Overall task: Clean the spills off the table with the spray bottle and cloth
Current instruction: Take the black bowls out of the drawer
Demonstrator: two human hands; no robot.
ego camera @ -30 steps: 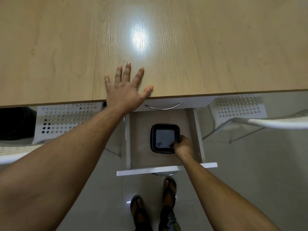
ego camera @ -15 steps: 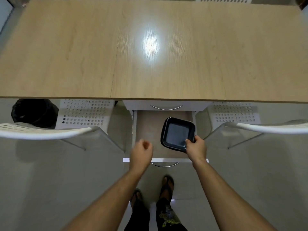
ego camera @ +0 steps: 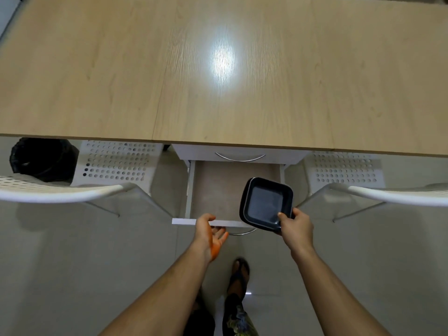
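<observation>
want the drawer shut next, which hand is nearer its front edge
Left. The left hand rests at the open drawer's front edge; the right hand grips the black dish just right of it.

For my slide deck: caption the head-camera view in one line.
Right hand lifts a black square dish from the open drawer while the left hand touches the drawer front.

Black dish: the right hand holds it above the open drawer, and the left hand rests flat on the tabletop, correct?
Not quite. The head view shows the left hand down at the front edge of the open drawer, not on the tabletop. The right hand does hold the black dish above it.
</observation>
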